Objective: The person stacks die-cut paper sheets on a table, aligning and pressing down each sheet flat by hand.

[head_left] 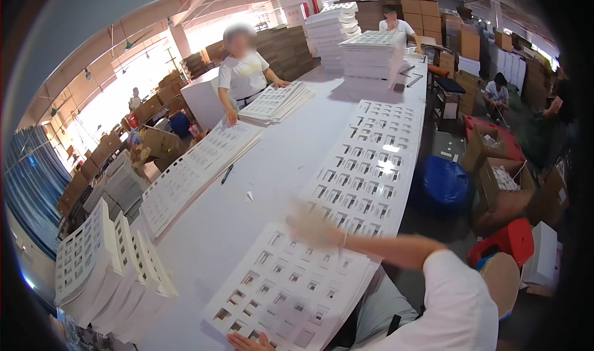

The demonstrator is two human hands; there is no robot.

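Note:
A stack of white sheets with rows of cut-out windows [291,283] lies at the table's near edge. My left hand [250,342] rests on its lower left edge, fingers spread. Above the stack's far edge is my right hand [315,227], smeared by motion, so its fingers cannot be made out. Beyond it, a long run of similar printed sheets [365,165] reaches up the right side of the table. Small white scraps [249,196] and a dark pen [228,174] lie on the white table [278,159].
Curved stacks of cut sheets [111,270] stand at the left, with flatter sheets [192,171] beyond. A person [247,72] touches sheets across the table; another [396,26] is behind tall stacks [371,57]. On the right are a blue bag [445,181], red stool [504,242] and cartons [504,184].

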